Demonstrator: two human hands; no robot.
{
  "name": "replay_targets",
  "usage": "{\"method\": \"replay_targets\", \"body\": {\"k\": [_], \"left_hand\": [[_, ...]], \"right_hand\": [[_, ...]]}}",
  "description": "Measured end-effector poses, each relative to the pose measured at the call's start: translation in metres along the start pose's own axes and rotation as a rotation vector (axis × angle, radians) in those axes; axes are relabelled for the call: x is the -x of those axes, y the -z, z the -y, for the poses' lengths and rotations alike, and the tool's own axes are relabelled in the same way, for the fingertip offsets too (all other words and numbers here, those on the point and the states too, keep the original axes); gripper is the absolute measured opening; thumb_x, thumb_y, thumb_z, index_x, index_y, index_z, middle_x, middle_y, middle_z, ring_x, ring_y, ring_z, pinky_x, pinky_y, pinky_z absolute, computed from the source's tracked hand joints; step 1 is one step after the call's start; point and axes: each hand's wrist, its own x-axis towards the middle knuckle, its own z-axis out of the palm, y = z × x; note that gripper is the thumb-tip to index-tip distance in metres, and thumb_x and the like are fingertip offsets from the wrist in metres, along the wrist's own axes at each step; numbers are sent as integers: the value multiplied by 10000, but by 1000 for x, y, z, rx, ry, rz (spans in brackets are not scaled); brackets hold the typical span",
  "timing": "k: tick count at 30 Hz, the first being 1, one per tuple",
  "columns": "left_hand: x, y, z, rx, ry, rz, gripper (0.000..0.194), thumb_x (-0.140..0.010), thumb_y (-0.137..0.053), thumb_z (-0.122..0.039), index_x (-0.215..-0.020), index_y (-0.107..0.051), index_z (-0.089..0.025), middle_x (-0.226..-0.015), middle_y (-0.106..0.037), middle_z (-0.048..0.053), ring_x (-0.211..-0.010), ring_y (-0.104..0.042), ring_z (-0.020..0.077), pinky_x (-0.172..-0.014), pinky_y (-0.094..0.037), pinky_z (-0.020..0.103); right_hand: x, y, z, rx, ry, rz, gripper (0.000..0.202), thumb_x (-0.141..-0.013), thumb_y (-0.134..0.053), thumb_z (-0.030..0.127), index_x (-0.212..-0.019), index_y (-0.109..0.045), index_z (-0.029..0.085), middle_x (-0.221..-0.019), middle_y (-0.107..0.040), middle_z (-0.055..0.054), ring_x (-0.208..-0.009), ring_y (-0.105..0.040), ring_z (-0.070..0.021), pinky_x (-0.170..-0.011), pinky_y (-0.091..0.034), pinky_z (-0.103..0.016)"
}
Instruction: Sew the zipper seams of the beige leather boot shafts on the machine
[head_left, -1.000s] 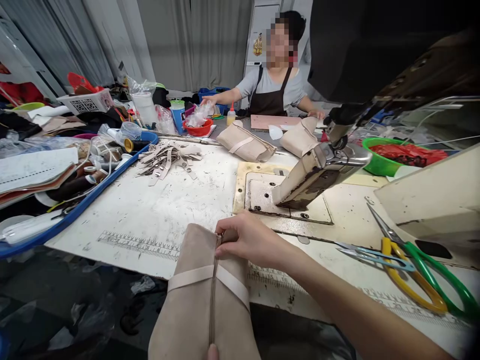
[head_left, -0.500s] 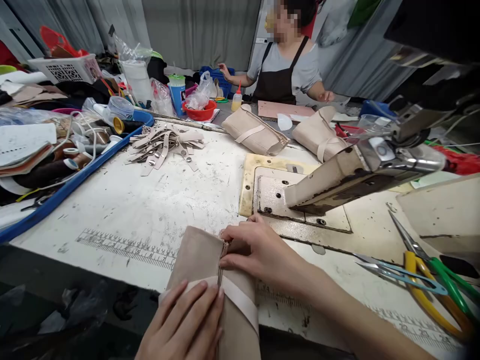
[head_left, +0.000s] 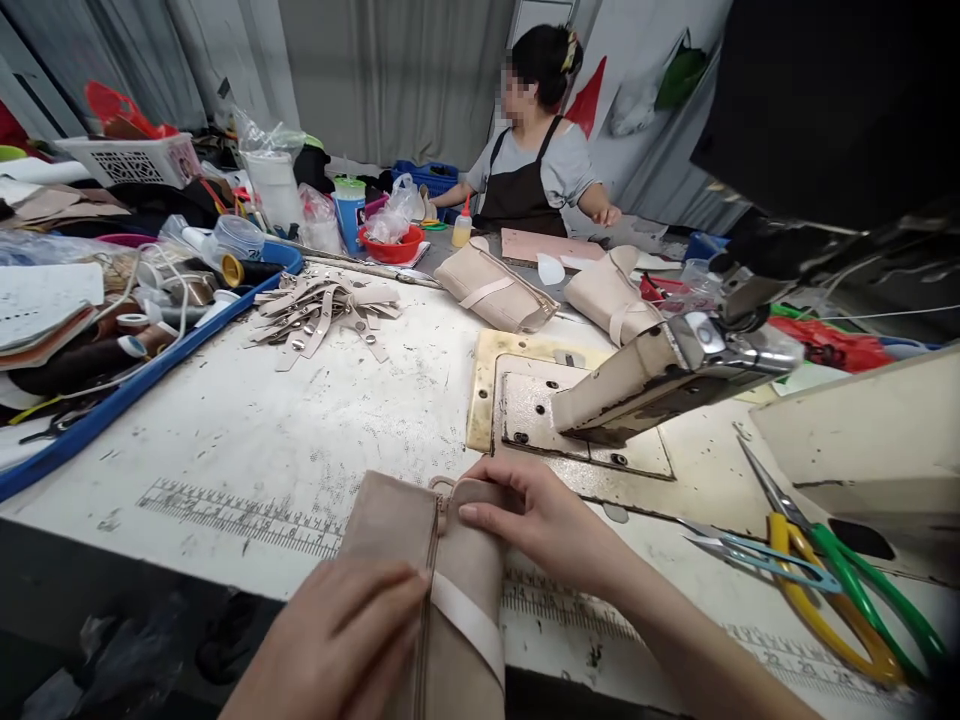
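Note:
A beige zipped pouch (head_left: 480,570) with a pale band across it lies at the table's front edge, its zipper (head_left: 429,600) running lengthwise. My right hand (head_left: 525,510) pinches its far right edge, thumb on top, beside the zipper's end. Over the pouch's near left side is my left hand (head_left: 345,630), slightly blurred. Its fingers are bent together with the tips at the zipper, and its thumb is hidden. A small loop (head_left: 442,484) shows at the far end of the zipper.
A sewing machine arm (head_left: 630,385) stands beyond my right hand. Scissors (head_left: 817,560) and thread snips (head_left: 765,555) lie at right. Two similar pouches (head_left: 491,285) are farther back, near a pile of snap straps (head_left: 326,315). A blue tray (head_left: 157,375) of spools is left. A co-worker (head_left: 525,180) sits opposite.
My left hand has gone from lying flat across the band to bent fingers at the zipper. My right hand has shifted from the zipper's end onto the pouch's right edge. The camera view has shifted.

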Motion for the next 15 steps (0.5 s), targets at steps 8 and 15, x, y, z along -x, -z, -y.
{"method": "replay_targets", "body": {"k": [8,15], "left_hand": [[-73,20,36,436,393,349,315,-1010,-485,-456,-1243,-651,-322,-1168,-671,9,-1108,-585,211,-934,-481,311],[-91,20,42,561,490,499,412,-964,-491,-555,-975,-740,-228,-765,-589,10,-731,-492,172,-620,-354,250]], "right_hand": [[1,-1,2,15,48,-65,146,-871,-711,250,-1015,-723,232,-963,-728,23,-943,-626,-183,-812,-426,-274],[1,-9,-3,74,112,-127,452,-799,-790,204,-1218,-643,291,-1073,-689,17,-1009,-618,-187,-861,-448,-293]]}}
